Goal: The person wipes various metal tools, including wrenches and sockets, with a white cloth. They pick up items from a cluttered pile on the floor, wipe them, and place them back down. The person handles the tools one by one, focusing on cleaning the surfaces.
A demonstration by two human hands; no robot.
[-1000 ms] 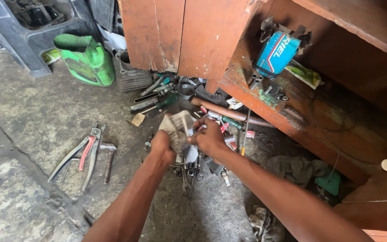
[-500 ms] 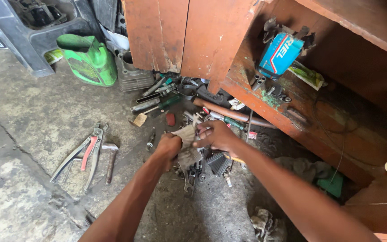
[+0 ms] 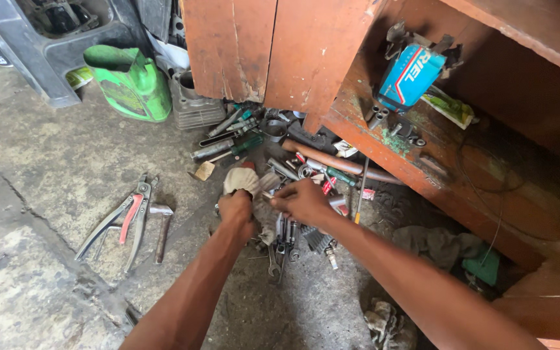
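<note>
Both hands in the tool pile, rag gripped.

Our left hand (image 3: 236,209) is clenched on a dirty rag (image 3: 246,181); right hand (image 3: 303,201), grip unclear, has dropped from the rag to the wrenches (image 3: 283,236) at 6 o'clock w/ rag bunched at 12. Pliers (image 3: 121,217) & hammer (image 3: 161,223) lie at 9, green jug (image 3: 128,81) at 11.

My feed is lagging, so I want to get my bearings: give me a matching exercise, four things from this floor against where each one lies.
Things:
1. green jug
2. blue box
3. long-handled pliers
4. dirty rag

Places:
A. on the wooden shelf
B. at the left hand
C. beside the grey crate
D. alone on the concrete, next to a hammer

Pairs: 1-C, 2-A, 3-D, 4-B
</note>
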